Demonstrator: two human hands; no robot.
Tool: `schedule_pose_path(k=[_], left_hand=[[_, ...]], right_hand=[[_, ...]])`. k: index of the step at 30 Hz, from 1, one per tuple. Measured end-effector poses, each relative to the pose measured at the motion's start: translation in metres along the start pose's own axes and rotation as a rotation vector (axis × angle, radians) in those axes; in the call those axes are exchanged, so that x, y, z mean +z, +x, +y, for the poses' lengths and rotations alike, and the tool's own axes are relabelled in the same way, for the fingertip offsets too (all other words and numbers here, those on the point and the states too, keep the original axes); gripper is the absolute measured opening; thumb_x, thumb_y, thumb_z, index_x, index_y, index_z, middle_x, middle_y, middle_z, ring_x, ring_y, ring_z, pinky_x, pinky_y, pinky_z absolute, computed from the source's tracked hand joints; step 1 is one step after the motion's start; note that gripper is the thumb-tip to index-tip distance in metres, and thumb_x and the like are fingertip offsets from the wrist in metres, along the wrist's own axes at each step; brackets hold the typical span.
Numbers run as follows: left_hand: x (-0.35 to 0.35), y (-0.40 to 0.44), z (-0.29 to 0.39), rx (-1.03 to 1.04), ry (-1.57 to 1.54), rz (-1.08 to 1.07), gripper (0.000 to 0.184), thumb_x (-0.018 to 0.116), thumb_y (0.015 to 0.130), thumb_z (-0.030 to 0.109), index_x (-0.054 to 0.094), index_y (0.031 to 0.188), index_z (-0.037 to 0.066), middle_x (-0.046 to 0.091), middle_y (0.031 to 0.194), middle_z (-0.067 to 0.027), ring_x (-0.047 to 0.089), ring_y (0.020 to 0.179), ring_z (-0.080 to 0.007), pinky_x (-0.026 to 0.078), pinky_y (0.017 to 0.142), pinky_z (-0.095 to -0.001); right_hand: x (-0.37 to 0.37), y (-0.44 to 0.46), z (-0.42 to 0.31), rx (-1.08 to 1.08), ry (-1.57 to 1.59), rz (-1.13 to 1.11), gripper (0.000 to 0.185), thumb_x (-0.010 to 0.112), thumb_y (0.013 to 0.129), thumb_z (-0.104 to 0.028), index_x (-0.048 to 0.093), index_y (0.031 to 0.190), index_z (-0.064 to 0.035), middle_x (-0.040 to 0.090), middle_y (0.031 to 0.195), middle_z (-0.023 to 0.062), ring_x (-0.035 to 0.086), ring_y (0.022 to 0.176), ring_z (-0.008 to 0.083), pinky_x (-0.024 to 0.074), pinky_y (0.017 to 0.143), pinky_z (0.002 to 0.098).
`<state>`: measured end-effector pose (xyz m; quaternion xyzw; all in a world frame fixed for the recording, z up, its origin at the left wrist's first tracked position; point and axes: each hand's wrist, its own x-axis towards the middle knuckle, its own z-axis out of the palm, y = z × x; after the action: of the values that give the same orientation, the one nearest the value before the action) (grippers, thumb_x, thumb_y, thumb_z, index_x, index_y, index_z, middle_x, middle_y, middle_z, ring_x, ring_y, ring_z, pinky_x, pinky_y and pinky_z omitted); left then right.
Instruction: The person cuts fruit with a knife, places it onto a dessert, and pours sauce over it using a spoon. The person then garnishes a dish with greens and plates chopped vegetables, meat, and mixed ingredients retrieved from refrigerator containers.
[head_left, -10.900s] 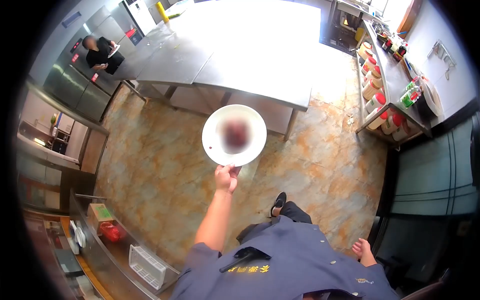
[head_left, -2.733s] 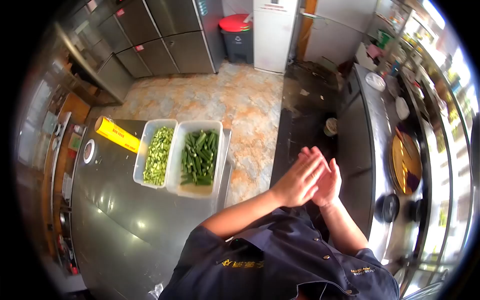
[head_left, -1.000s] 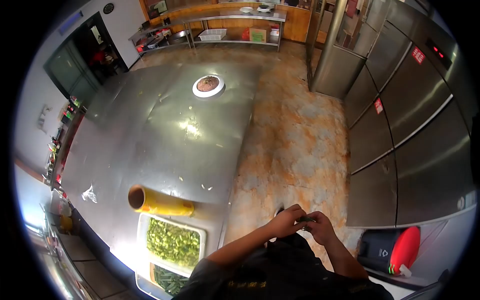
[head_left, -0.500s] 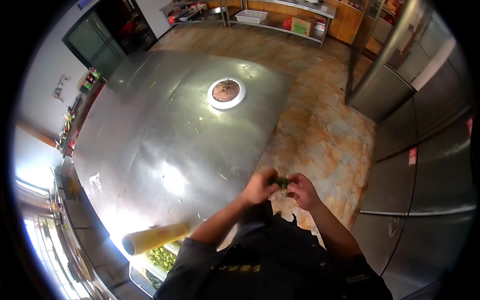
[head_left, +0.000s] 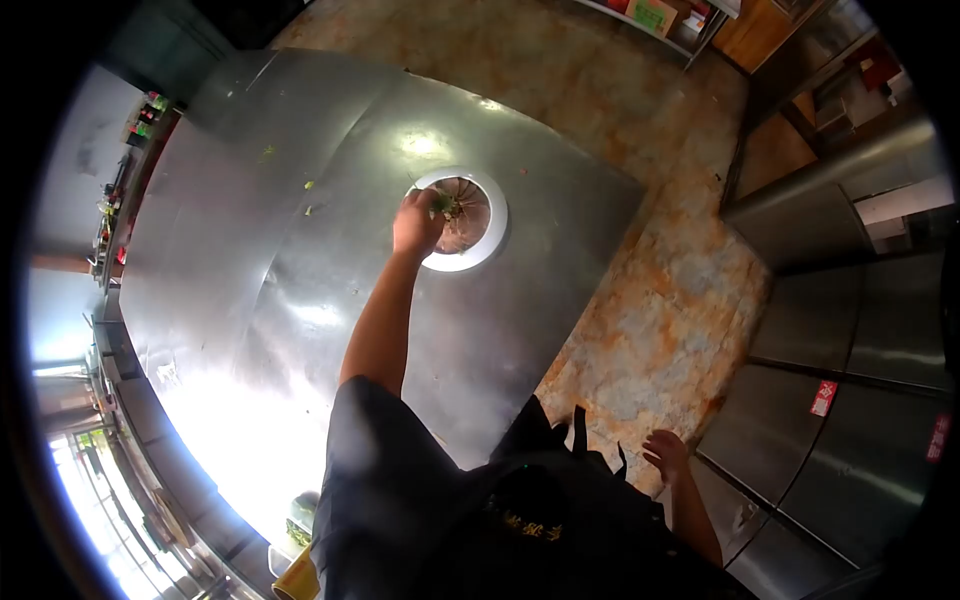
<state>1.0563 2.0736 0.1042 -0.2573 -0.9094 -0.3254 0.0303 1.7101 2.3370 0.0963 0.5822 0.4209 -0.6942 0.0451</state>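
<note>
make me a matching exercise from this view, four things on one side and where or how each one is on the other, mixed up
Things:
1. left hand
2. right hand
3. plate
4. yellow roll

Place or state:
A. round and white-rimmed, resting on the metal table
B. cut off by the bottom edge of the view
C. at the rim of a dish, with greens by its fingertips
D. away from the tabletop, fingers apart, nothing visible in it

Right pairs: 1-C, 2-D, 3-A, 4-B
</note>
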Motion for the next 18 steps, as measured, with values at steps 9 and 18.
schedule_pose_path(k=[9,18], left_hand=[[0.003,0.017,-0.012,-0.024,0.127,-0.184,0.028,0.074,0.077,0.016,0.072,0.105,0.012,0.067,0.106,-0.0094,0.06,0.106,-0.0335,0.047,0.095,-0.0472],[-0.004,0.004,0.054,0.152,0.17,-0.051,0.025,0.066,0.082,0.017,0.069,0.107,0.013,0.065,0.115,-0.0137,0.064,0.103,-0.0356,0.054,0.087,-0.0459]], right_hand=[[-0.061,0.003,0.013,0.238,-0.133,0.188,0.033,0.057,0.101,-0.026,0.057,0.126,-0.0046,0.067,0.109,0.0136,0.07,0.097,0.0252,0.0605,0.079,0.0335],[-0.084,0.031,-0.003,0.194,-0.141,0.096,0.028,0.056,0.101,-0.018,0.056,0.126,-0.0059,0.067,0.111,0.0141,0.069,0.098,0.0271,0.0592,0.082,0.0376]])
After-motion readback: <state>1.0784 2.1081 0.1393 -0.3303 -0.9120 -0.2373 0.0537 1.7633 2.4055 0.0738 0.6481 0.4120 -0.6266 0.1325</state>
